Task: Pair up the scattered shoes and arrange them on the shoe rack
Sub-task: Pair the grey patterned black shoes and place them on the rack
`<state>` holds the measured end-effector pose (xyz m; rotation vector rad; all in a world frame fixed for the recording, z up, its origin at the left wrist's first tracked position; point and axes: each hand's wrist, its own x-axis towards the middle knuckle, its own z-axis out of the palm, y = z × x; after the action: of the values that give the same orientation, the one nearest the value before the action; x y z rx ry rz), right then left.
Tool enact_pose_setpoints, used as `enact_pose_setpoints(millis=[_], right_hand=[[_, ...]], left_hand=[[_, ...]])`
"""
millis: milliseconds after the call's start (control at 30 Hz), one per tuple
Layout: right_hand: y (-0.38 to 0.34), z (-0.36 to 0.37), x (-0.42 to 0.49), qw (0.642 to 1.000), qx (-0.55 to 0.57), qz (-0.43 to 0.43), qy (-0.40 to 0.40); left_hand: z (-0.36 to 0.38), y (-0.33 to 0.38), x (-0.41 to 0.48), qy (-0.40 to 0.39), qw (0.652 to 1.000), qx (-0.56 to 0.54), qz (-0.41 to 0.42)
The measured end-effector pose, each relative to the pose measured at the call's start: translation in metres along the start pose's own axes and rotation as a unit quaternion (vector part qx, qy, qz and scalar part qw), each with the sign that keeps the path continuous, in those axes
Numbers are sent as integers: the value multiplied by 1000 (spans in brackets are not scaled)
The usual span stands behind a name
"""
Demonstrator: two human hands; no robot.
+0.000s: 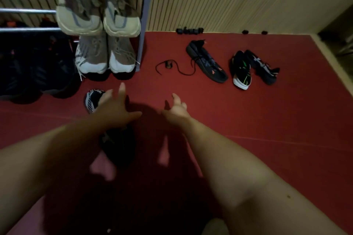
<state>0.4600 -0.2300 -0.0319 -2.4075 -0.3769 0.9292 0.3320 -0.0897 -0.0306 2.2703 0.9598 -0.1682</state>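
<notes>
My left hand [117, 106] is spread open over the red floor, partly covering a black-and-white patterned shoe [91, 101]. Under my left forearm lies a dark shoe [118, 145]. My right hand [176, 106] hangs open and empty to the right of it. Two pairs of beige sneakers sit on the metal shoe rack [28, 29]: one pair [98, 15] on the upper bars, another pair [105, 55] below. Scattered at the right are a black shoe with orange marks [207, 62], a black-and-green shoe with a white sole [241, 71] and a black shoe with grey marks [262, 66].
Dark shoes [36, 66] fill the rack's lower left. A loose black lace [172, 66] lies on the red mat. Small black objects [189, 31] line the ribbed wall's base. The rack's upright post [142, 25] stands beside the beige pairs.
</notes>
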Motion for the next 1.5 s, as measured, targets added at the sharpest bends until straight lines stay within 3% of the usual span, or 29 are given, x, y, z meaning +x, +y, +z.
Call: enact_pose_setpoints(millis=[333, 433, 667, 1000, 1267, 1500], right_hand=[[-16, -102, -24, 964, -249, 29, 84], [-13, -144, -16, 961, -243, 35, 129], [42, -233, 43, 945, -289, 50, 146], [152, -354, 188, 961, -237, 75, 123], [216, -428, 297, 956, -238, 88, 144], [253, -468, 363, 948, -214, 137, 193]], left_hand=[[-40, 91, 10, -92, 991, -75, 53], [-50, 117, 18, -86, 992, -61, 75], [-36, 191, 58, -25, 994, -55, 95], [20, 348, 153, -4, 997, 42, 65], [109, 475, 250, -46, 987, 116, 101], [163, 510, 294, -104, 973, 159, 134]])
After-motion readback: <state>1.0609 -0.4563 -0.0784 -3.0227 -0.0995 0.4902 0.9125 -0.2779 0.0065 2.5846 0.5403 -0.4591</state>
